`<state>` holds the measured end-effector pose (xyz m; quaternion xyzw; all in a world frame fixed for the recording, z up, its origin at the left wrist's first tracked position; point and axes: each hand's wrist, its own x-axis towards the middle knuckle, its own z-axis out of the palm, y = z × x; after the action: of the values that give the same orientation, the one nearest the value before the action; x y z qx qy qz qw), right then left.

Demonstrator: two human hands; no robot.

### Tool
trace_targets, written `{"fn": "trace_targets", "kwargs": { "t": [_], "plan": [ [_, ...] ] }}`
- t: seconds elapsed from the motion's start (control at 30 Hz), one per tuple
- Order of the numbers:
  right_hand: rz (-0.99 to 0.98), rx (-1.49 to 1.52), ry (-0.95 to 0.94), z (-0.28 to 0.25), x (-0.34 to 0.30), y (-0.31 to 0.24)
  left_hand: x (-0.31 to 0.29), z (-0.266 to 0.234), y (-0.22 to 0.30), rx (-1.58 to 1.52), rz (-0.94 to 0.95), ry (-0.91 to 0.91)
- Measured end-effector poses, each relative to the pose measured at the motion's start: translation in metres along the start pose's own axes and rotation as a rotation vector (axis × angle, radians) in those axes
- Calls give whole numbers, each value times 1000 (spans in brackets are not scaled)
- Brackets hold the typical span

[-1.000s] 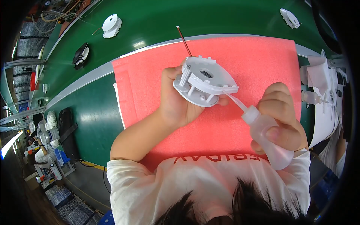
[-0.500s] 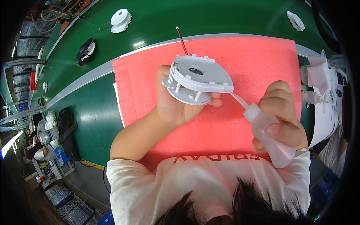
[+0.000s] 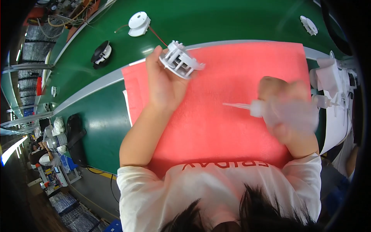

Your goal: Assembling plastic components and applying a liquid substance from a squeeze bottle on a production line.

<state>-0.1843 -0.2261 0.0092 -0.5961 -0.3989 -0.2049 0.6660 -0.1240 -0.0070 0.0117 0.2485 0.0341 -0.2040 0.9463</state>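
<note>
My left hand (image 3: 165,87) is closed around a white plastic housing (image 3: 178,60), held tilted above the far left part of the pink foam sheet (image 3: 216,135). Posts show between its two plates, and a thin red wire (image 3: 157,35) runs up from it. On the right, my right hand (image 3: 275,88) grips a translucent squeeze bottle (image 3: 291,116), smeared by motion. The bottle's long thin nozzle (image 3: 237,105) points left over the foam, apart from the housing.
Beyond the foam runs a green belt (image 3: 224,21) carrying a white housing (image 3: 138,25), a black-and-white one (image 3: 102,54) and another white one (image 3: 308,25). At right, a second small bottle (image 3: 320,101) lies by white sheets. A person (image 3: 40,157) is far left.
The housing has moved away and to the left, turning to show its side. The bottle has swung right and its nozzle has come off the housing's edge.
</note>
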Motion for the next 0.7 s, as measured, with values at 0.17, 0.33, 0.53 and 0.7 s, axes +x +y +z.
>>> {"fn": "trace_targets", "kwargs": {
  "t": [0.17, 0.33, 0.53, 0.7],
  "plan": [
    [881, 485, 393, 25, 7, 8, 18, -16, 20, 609, 196, 253],
    [985, 610, 333, 29, -1, 28, 63, -23, 37, 1635, 641, 130],
    [1044, 632, 410, 32, 0, 35, 108, -21, 45, 2031, 611, -32],
    [1041, 705, 384, 42, 0, 35, 124, -48, 67, 2097, 980, 76]
  ]
}}
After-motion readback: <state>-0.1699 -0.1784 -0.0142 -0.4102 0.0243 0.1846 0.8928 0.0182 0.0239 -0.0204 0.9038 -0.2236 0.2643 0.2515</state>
